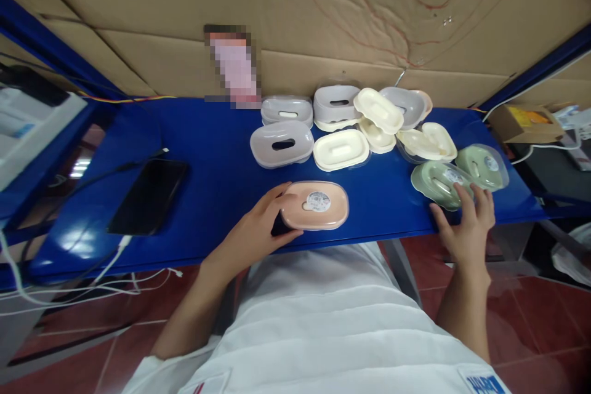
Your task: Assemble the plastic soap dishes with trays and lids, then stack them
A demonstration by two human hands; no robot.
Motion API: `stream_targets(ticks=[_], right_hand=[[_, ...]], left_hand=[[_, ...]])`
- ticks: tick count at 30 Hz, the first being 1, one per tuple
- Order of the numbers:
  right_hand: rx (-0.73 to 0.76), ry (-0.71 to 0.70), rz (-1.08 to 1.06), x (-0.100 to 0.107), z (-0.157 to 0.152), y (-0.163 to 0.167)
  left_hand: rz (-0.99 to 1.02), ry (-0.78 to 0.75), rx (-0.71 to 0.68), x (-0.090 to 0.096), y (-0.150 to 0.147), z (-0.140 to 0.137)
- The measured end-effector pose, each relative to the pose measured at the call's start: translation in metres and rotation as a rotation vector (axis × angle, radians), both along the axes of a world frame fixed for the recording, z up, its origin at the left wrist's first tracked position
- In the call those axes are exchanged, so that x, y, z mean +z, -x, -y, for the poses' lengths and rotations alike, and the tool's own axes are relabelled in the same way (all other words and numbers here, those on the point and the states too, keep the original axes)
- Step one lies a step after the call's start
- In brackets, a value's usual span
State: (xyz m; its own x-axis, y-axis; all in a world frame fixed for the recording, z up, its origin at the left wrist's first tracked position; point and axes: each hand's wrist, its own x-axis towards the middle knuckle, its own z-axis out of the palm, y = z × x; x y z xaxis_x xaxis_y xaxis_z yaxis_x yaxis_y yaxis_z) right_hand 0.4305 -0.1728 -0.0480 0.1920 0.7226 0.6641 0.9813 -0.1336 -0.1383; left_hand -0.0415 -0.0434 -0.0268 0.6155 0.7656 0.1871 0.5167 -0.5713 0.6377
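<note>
My left hand (265,221) is closed around the left end of a peach oval plastic box (339,212), thumb in front and fingers behind. The box has a clear cover and a round white label, and sits near the table's front edge. My right hand (466,225) has its fingers spread at the front of a green oval box (436,183); the fingertips overlap its edge, and firm contact cannot be made out. Beside it stands a second green box (482,166) under a clear cover.
On the blue table (207,197) lie grey box bodies (263,151) and cream lids (341,149) behind the peach box. A black phone (148,197) with a white cable is at the left. Cardboard (300,12) lines the back; a small carton (521,124) stands far right.
</note>
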Motion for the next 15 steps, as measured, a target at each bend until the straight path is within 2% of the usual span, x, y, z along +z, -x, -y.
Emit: stream_targets(ticks=[3,6,11,13,15], right_hand=[[0.044,0.047,-0.017,0.004,-0.006,-0.021],[0.084,-0.008,-0.002,0.0,-0.009,-0.038],[0.039,-0.204,0.028,-0.009,0.008,-0.052],[-0.026,-0.31,0.03,-0.003,0.011,-0.071],[-0.137,-0.401,-0.003,0.014,0.0,-0.103]], left_hand=[[0.005,0.003,-0.002,0.0,0.0,0.0],[0.018,-0.002,-0.012,0.0,0.0,-0.001],[0.034,0.004,-0.022,0.0,0.0,-0.001],[0.042,0.009,-0.029,0.0,-0.001,-0.002],[0.039,0.018,-0.03,0.0,-0.001,-0.002]])
